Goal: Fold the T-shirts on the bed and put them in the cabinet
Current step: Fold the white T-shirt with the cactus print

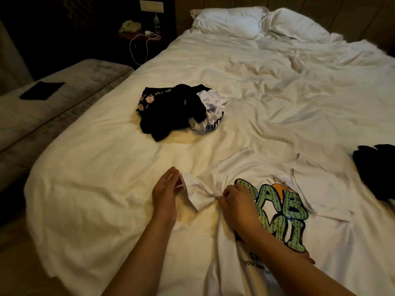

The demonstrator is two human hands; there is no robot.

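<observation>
Standing at the foot of a wide bed (106, 167) covered in rumpled white linen, a person works on a white cotton T-shirt (333, 201) printed with green cartoon lettering and an orange sun, spread flat across the near right part of the bedding.

At far left, a grey upholstered bench (53, 107) runs alongside the bed, a flat dark rectangular object (42, 90) lying on top of it. Behind it, a dark bedside table (141, 35) carries a pale corded telephone (129, 26), a clear plastic bottle (156, 22) and a white charging cable (139, 47) that trails down its front.

On the bed's middle left, a loose heap of crumpled black and white T-shirts (181, 111) lies well apart from both hands.

Nearer the camera, the left hand (165, 189) pinches the outer end of the printed shirt's left sleeve (197, 192) between thumb and fingertips, lifting it just off the bedding. The sleeve stretches between the hands. The right hand (237, 205), fingers curled, pinches the bunched fabric where that sleeve meets the body, just beside the lettering; its forearm lies across the print.

Two white pillows (230, 22) rest at the headboard. At far right, a black garment (376, 171) lies at the bed's edge, partly out of view.
</observation>
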